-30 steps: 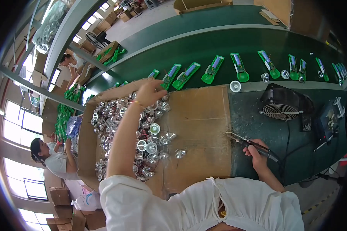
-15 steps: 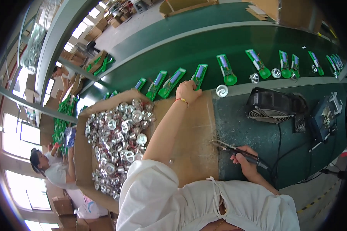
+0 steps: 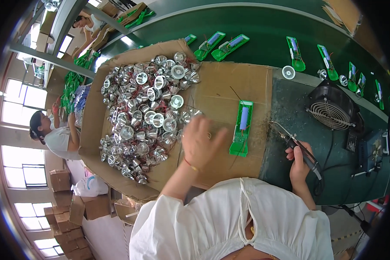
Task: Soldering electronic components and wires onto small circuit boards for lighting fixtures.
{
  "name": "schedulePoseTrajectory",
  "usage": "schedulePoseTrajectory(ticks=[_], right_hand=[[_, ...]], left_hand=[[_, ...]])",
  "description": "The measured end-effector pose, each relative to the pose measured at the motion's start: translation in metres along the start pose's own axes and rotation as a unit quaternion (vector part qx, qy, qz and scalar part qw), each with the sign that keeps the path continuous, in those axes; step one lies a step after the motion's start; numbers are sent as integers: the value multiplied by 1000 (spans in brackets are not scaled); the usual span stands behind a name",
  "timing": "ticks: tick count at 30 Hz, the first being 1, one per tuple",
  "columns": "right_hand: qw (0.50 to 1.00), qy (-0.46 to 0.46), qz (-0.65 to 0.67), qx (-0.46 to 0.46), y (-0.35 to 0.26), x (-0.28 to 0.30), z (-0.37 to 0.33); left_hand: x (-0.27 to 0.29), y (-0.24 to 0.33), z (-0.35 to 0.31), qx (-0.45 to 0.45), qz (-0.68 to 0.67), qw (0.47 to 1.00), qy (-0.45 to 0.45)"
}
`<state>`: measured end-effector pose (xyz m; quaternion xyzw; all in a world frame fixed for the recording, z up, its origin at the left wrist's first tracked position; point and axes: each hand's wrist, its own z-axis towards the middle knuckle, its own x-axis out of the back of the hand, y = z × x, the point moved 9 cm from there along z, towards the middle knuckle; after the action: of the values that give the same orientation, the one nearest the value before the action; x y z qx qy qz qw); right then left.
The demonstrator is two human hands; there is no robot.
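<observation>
My left hand [image 3: 200,141] is over the near edge of the lamp heads, fingers spread and slightly blurred, with nothing visible in its grasp. Just beyond its fingertips lie silvery lamp heads [image 3: 158,119] with thin red wires, heaped in a cardboard box. A green flashlight housing [image 3: 238,149] with a blue cylindrical battery and thin wires lies on a cardboard sheet [image 3: 221,89], between my hands. My right hand [image 3: 298,164] is closed around the handle of a soldering iron [image 3: 313,165]; its thin bent tip points left toward the housing, apart from it.
More green housings [image 3: 295,54] lie in a row along the green belt [image 3: 264,28] at the far side, several lamp heads beside them. A black fan [image 3: 331,106] with a wire grille stands at the right, near a dark blue device [image 3: 372,145]. Another person [image 3: 58,136] works at the left.
My left hand has come back from the belt toward the box of lamp heads. A green housing now lies on the cardboard. My right hand still holds the soldering iron; the view has shifted.
</observation>
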<state>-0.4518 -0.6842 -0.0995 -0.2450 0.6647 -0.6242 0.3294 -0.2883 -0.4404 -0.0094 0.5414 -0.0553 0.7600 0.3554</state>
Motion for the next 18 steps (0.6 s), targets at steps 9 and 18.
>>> schedulePoseTrajectory(ticks=[9, 18], right_hand=[[996, -68, -50, 10, -16, -17, -22], [987, -96, -125, 22, -11, -21, -31]], left_hand=[[-44, -101, 48, 193, 226, 943, -150], [-37, -26, -10, 242, -430, 854, -168]])
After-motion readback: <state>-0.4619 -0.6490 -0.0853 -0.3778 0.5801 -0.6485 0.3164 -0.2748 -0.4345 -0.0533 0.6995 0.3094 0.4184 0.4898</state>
